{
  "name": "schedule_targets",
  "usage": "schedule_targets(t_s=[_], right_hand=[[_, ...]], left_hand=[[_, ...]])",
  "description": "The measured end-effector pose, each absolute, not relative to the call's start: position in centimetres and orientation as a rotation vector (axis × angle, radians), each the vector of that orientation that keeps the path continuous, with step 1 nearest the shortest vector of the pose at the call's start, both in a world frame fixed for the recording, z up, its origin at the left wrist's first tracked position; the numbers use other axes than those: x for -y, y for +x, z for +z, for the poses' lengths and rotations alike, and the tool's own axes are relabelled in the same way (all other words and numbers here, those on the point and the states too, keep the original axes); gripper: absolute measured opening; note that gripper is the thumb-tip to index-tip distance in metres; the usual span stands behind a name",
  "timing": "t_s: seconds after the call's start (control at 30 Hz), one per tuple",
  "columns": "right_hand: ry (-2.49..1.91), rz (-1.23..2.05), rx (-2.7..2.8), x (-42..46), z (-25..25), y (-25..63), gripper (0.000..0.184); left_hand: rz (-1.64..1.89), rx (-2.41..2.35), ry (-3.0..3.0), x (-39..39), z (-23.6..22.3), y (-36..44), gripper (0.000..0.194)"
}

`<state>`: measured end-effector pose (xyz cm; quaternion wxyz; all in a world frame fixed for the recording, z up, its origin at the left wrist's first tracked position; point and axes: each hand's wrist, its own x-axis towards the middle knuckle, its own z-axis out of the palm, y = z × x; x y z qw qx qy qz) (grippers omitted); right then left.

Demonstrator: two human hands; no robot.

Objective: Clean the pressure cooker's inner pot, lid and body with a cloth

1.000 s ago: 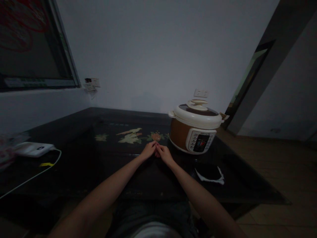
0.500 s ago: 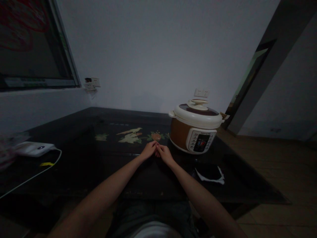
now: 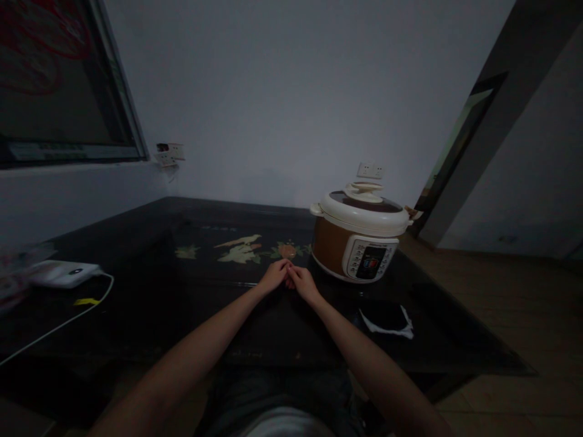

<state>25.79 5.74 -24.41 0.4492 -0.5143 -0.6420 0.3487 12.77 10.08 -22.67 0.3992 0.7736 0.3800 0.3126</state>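
My left hand point(image 3: 274, 275) and my right hand point(image 3: 304, 283) rest together over the dark table point(image 3: 182, 315), just in front of a painted flower. Their fingers are closed and touch each other at the middle. No object shows in either hand, though the inner sides of the fingers are partly hidden. To the right of my hands stands a brown and cream electric pressure cooker point(image 3: 330, 246) with its lid on and its control panel facing me. Nearer to me, beyond my right forearm, lies a flat black thing point(image 3: 385, 315) on a white cloth or tissue.
On the left of the table lie a white box-shaped device point(image 3: 64, 274) with a white cable point(image 3: 107, 294) and a yellow strip point(image 3: 86, 301). A blurred plastic bag point(image 3: 13, 276) sits at the left edge. Wall sockets point(image 3: 371, 170) are behind the cooker.
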Motion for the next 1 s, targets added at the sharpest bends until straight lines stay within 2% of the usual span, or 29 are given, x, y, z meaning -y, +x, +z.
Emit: schedule_targets(t_s=[1.0], right_hand=[[-1.317,0.765,1.641,-4.88,-23.68,25.31,0.038]], left_hand=[[0.817,-0.904,1.954,-10.07,-22.71,12.77,0.03]])
